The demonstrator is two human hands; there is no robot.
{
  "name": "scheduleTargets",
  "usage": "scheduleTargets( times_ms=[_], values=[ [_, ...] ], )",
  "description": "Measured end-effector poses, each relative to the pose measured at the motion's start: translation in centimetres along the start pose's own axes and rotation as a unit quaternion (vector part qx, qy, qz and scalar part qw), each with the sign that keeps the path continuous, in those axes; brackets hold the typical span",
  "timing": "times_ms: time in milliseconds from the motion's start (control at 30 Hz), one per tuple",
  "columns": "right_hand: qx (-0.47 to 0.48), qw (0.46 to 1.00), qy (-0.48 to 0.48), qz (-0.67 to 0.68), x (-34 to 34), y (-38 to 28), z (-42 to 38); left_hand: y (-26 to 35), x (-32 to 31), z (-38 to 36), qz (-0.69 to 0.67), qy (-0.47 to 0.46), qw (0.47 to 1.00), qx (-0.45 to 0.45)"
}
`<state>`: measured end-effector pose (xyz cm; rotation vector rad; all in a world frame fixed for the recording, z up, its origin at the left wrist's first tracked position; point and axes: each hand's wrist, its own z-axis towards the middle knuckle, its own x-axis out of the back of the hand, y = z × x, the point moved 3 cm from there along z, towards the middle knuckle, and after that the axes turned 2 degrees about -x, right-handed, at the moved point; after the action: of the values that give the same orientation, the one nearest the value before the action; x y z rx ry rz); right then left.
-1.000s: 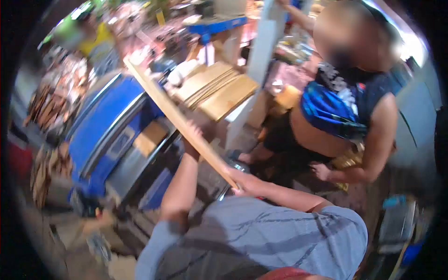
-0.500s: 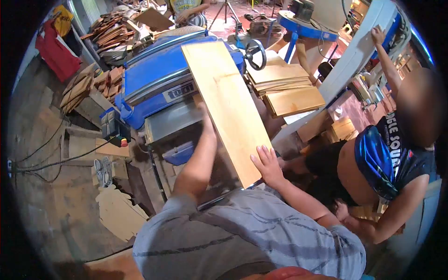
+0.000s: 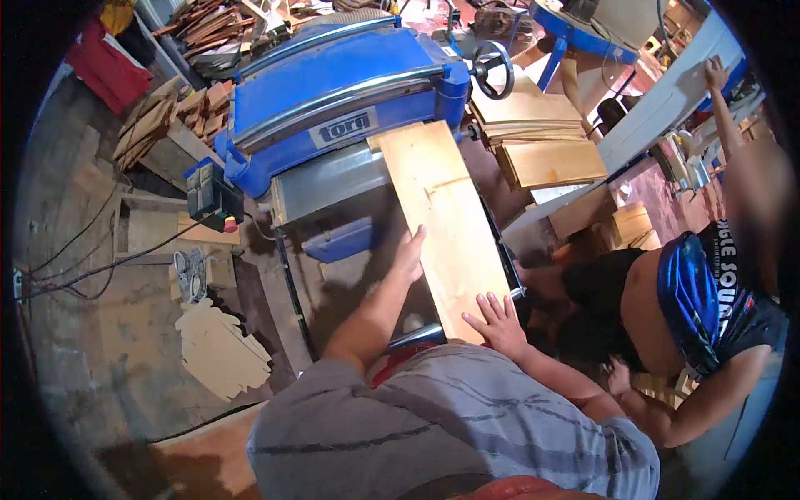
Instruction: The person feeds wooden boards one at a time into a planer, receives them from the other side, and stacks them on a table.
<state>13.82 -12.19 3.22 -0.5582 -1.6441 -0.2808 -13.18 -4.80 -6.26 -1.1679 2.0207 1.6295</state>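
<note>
A long pale wooden board (image 3: 450,217) slopes from in front of my body toward the blue thickness planer (image 3: 333,83) marked "torq". Its far end lies at the infeed side, over the right part of the metal table (image 3: 333,183). My left hand (image 3: 409,254) grips the board's left edge about midway, thumb on top and its other fingers mostly hidden beneath. Near the close right corner, my right hand (image 3: 497,325) lies flat on the top face, fingers spread. A metal roller (image 3: 417,336) shows under the board's near end.
Stacked boards (image 3: 550,137) stand right of the planer, beyond its handwheel (image 3: 492,70). Another person (image 3: 658,292) is close on my right, one hand on a post (image 3: 675,100). To the left are a switch box (image 3: 212,193), cables and scrap wood (image 3: 154,125).
The board has come down from above the planer, its far end now at the infeed. My left hand has moved nearer along its edge. My view has shifted too.
</note>
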Motion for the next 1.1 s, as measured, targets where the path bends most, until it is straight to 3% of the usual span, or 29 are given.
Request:
scheduleTargets(
  times_ms=[67, 200, 333, 400, 533, 633, 833, 1100],
  values=[
    [0.019, 0.999, -0.041, 0.01, -0.4, -0.5, 0.0, -0.8, 1.4, -0.8, -0.012, 0.033, 0.999, 0.022],
    [0.041, 0.999, -0.024, 0.018, -0.4, -0.7, 1.0, -1.2, 3.0, -0.9, 0.009, 0.082, 0.996, 0.023],
    [0.045, 0.998, -0.035, 0.025, 0.2, 0.3, 2.5, -1.3, 4.3, 1.3, 0.045, 0.042, 0.998, 0.03],
    [0.063, 0.998, 0.003, -0.03, -0.3, 1.2, 3.6, -0.8, 4.0, 1.7, 0.097, 0.048, 0.994, 0.023],
    [0.08, 0.997, 0.02, -0.007, 0.0, 1.6, 5.8, -2.4, 4.1, 0.1, 0.152, 0.084, 0.985, 0.013],
    [0.082, 0.997, -0.002, 0.0, 0.3, 1.9, 6.5, -3.1, 1.9, -3.2, 0.1, 0.109, 0.989, 0.008],
    [0.08, 0.996, -0.022, 0.018, 1.4, 2.7, 7.8, -4.3, 3.6, -0.3, 0.183, 0.139, 0.973, -0.021],
    [0.101, 0.994, -0.044, 0.003, 2.7, 5.0, 11.9, -1.1, 1.5, 2.0, 0.169, 0.167, 0.97, -0.053]
  ],
)
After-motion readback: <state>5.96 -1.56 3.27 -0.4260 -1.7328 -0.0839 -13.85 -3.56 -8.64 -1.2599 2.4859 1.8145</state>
